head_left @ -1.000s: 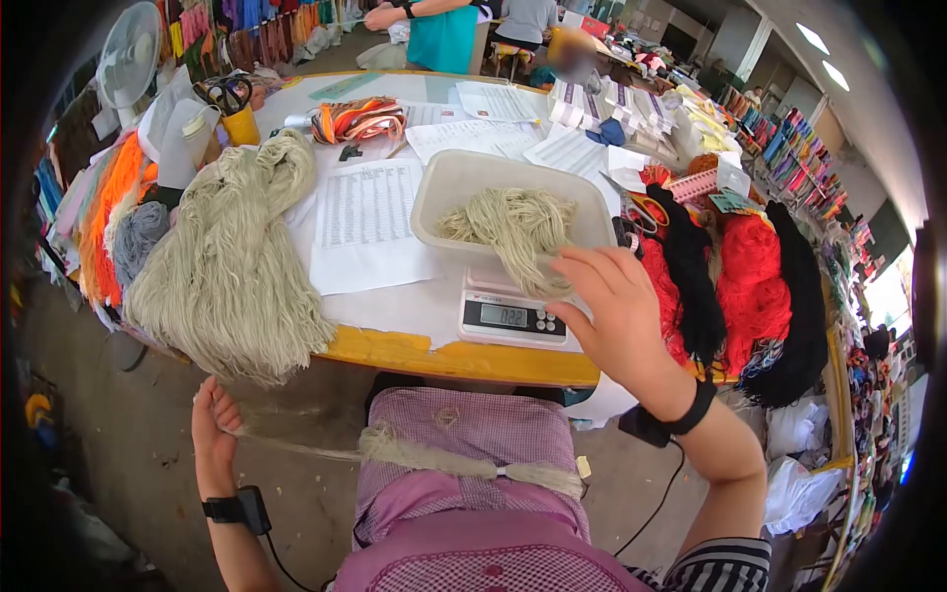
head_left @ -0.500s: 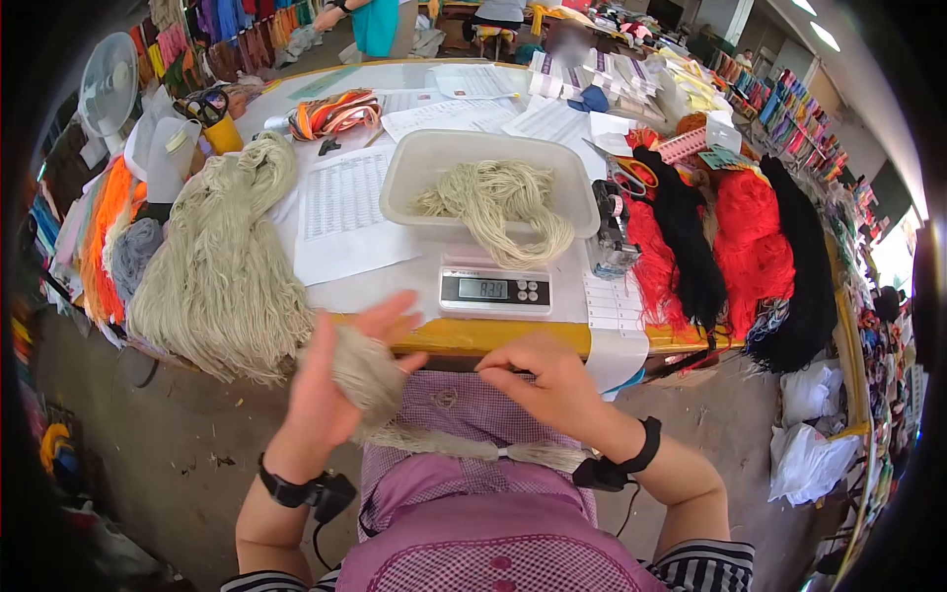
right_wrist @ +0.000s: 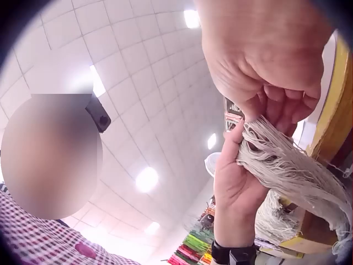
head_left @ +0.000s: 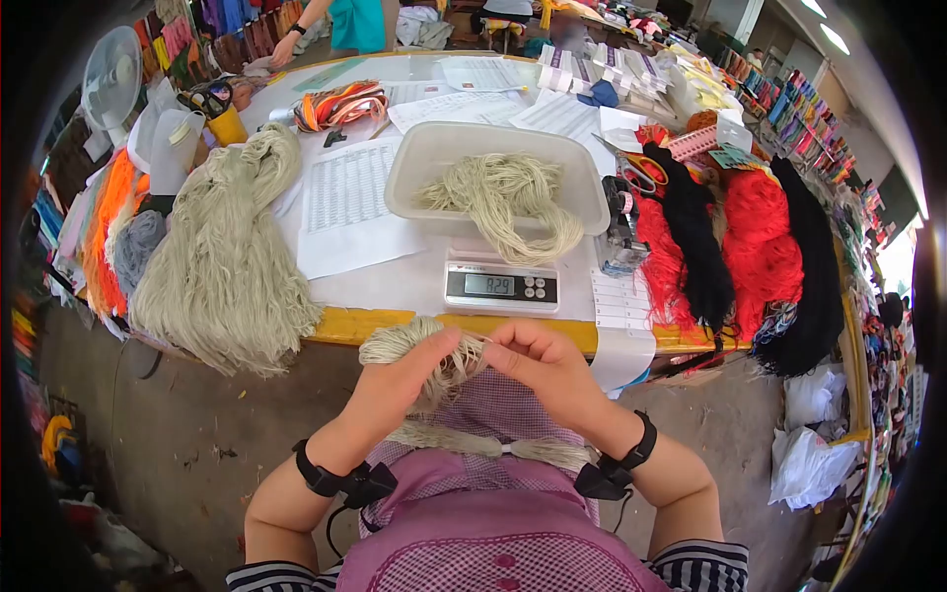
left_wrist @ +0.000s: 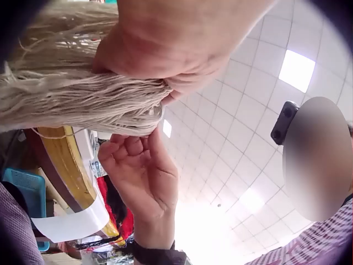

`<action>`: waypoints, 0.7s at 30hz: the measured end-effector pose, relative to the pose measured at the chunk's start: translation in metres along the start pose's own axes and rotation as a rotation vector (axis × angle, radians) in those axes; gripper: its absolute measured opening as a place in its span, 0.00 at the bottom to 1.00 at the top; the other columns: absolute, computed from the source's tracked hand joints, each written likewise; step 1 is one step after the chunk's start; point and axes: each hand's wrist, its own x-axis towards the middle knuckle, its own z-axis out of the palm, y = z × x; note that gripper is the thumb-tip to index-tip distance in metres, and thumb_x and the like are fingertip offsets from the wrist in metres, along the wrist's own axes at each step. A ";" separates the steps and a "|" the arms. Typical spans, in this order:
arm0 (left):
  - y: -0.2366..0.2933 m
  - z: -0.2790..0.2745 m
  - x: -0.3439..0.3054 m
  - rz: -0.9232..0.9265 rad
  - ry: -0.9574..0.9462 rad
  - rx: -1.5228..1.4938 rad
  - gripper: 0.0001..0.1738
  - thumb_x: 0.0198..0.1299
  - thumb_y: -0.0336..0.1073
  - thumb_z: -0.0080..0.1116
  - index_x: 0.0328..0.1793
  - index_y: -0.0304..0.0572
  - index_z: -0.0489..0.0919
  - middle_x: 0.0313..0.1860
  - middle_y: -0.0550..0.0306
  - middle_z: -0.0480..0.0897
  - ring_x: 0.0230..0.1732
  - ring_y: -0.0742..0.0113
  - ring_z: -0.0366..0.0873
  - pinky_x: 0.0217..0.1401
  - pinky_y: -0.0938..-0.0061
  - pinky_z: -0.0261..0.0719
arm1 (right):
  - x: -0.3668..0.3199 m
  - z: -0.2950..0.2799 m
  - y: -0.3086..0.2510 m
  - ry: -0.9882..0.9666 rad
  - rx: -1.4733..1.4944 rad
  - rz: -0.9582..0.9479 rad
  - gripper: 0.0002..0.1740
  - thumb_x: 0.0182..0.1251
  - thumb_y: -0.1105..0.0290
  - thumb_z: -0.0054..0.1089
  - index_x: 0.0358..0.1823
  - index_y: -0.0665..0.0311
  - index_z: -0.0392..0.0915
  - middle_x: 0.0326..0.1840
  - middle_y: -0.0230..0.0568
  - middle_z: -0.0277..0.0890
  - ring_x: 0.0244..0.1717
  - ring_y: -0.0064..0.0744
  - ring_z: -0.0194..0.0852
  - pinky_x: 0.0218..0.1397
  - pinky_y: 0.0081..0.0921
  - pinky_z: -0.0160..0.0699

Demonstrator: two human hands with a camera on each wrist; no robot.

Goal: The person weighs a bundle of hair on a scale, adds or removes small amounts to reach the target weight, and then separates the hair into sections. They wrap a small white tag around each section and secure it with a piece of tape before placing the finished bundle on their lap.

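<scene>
Above the lap, the left hand [head_left: 406,381] grips a pale beige hank of yarn [head_left: 390,342]. The right hand [head_left: 554,379] pinches the hank's end with thumb and fingertips, close to the left thumb. In the left wrist view, the looped end of the yarn [left_wrist: 110,105] lies between the left hand [left_wrist: 165,44] and the right fingers. The right wrist view shows strands [right_wrist: 292,165] fanning from the pinch of the right hand [right_wrist: 270,55] across the left palm [right_wrist: 240,190]. Another tied beige bundle [head_left: 464,442] lies across the lap.
A plastic tub [head_left: 400,187] of beige yarn sits on a digital scale [head_left: 502,286]; a loop hangs over its front rim. Left are a large beige hank [head_left: 222,257] and printed sheets [head_left: 345,197]. Right are scissors [head_left: 641,175], black yarn [head_left: 691,237] and red yarn [head_left: 758,237].
The left hand has come up from the lower left with yarn in it. The right hand has moved from the tub down to the lap, and both now meet at the hank.
</scene>
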 end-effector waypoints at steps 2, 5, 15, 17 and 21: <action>-0.005 -0.002 0.004 0.066 -0.048 -0.103 0.12 0.64 0.34 0.62 0.48 0.33 0.83 0.40 0.61 0.85 0.38 0.78 0.79 0.42 0.80 0.77 | 0.002 0.002 -0.001 0.007 0.017 -0.023 0.07 0.72 0.68 0.57 0.44 0.65 0.76 0.38 0.25 0.75 0.40 0.12 0.70 0.46 0.14 0.70; 0.001 -0.002 0.001 0.053 -0.103 -0.047 0.13 0.61 0.28 0.61 0.51 0.34 0.81 0.42 0.59 0.84 0.41 0.76 0.80 0.46 0.79 0.78 | 0.004 0.006 -0.004 0.013 0.031 -0.059 0.07 0.71 0.69 0.58 0.43 0.64 0.76 0.37 0.24 0.75 0.40 0.12 0.69 0.45 0.14 0.69; -0.009 -0.010 -0.003 0.257 0.069 0.215 0.12 0.59 0.27 0.62 0.49 0.32 0.82 0.42 0.62 0.84 0.42 0.77 0.78 0.46 0.80 0.77 | 0.015 0.018 -0.011 0.123 -0.670 -0.323 0.05 0.63 0.75 0.63 0.38 0.68 0.78 0.35 0.29 0.77 0.38 0.17 0.72 0.42 0.17 0.70; -0.007 -0.013 -0.005 0.152 0.083 0.034 0.13 0.59 0.24 0.60 0.51 0.32 0.81 0.43 0.59 0.84 0.41 0.74 0.80 0.47 0.78 0.78 | 0.017 0.023 -0.014 0.123 -0.544 -0.295 0.05 0.63 0.74 0.62 0.37 0.67 0.78 0.34 0.29 0.77 0.38 0.17 0.72 0.42 0.18 0.70; -0.009 -0.019 -0.005 0.715 0.158 0.561 0.09 0.66 0.32 0.51 0.42 0.37 0.80 0.28 0.58 0.81 0.31 0.69 0.78 0.42 0.75 0.76 | 0.024 0.036 -0.025 0.074 0.076 -0.025 0.05 0.66 0.72 0.56 0.40 0.63 0.78 0.28 0.29 0.72 0.33 0.21 0.70 0.37 0.21 0.69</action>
